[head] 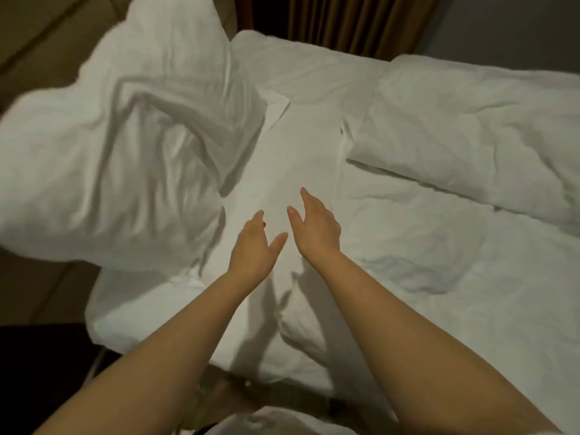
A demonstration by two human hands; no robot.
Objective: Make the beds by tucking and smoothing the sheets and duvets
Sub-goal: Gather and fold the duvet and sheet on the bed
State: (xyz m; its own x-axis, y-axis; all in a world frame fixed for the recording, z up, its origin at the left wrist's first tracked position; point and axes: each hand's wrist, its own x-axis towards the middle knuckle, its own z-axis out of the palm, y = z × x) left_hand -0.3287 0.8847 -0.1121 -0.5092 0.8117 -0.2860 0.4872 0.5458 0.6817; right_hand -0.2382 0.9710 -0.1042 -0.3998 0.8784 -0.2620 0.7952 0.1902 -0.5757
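Observation:
A white bed sheet (301, 158) covers the mattress in the middle of the view. My left hand (254, 246) and my right hand (317, 227) reach out side by side over the sheet, fingers straight, holding nothing. A rumpled white pillow (125, 158) lies at the left, blurred, partly over the bed's edge. A folded-back white duvet (470, 130) lies at the right, with more creased white bedding (439, 252) below it.
Brown curtains (351, 23) hang behind the bed at the top. A grey wall (518, 29) is at the upper right. Dark floor (40, 365) shows at the lower left beside the bed's near corner. A white cloth (266, 419) sits at the bottom edge.

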